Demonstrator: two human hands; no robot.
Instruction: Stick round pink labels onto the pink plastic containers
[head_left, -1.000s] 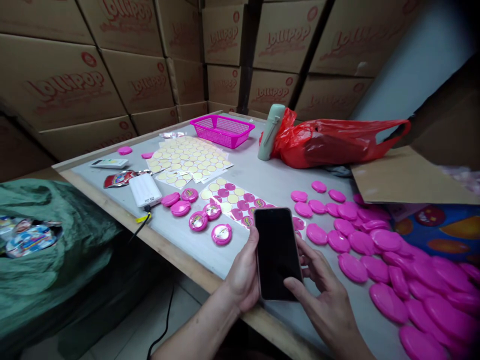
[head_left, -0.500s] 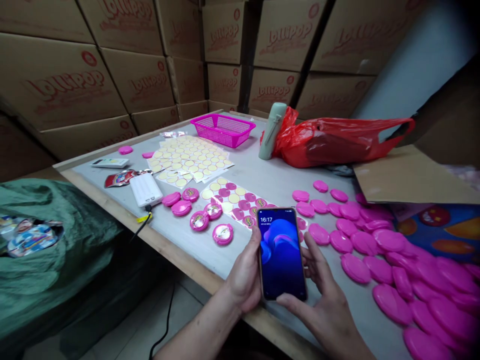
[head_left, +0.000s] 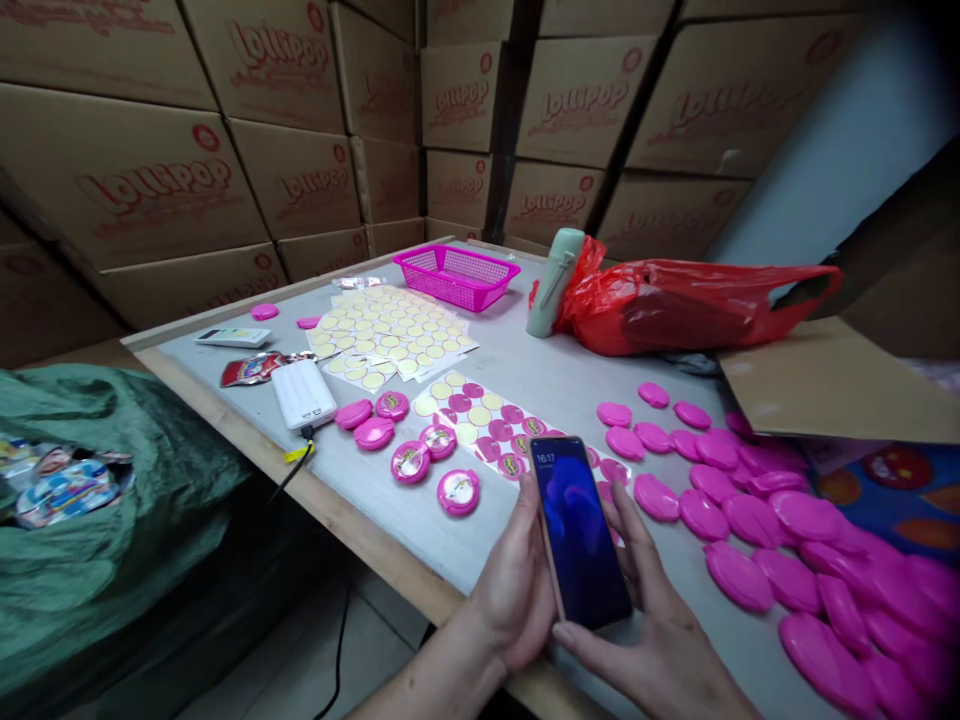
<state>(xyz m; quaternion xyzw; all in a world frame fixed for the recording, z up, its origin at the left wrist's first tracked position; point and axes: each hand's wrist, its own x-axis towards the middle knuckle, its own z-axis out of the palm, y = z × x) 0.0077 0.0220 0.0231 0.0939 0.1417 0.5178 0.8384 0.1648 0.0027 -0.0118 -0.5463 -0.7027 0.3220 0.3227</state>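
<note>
A smartphone point(head_left: 583, 535) with a dim blue and purple screen is held over the table's front edge. My left hand point(head_left: 517, 585) grips its left side. Around its right side and lower corner is my right hand point(head_left: 649, 600), thumb at the bottom edge and fingers at the right. Just behind the phone lies a sticker sheet point(head_left: 484, 407) with yellow and pink circles, partly hidden by it. Several round pink cases point(head_left: 457, 492) sit left of the phone, some with labels on top. A large heap of plain pink cases point(head_left: 750, 520) covers the table's right side.
On the table point(head_left: 405, 520) are a white power bank point(head_left: 303, 393) with a cable, more sticker sheets point(head_left: 390, 325), a pink basket point(head_left: 457, 278), a green flask point(head_left: 555, 283) and a red bag point(head_left: 675, 305). Stacked cartons point(head_left: 165, 180) stand behind; a green sack point(head_left: 172, 480) is at left.
The phone has tilted and moved slightly right and down in the view with both hands, and its screen looks dimmer. The table scene has shifted down and right as the camera moved.
</note>
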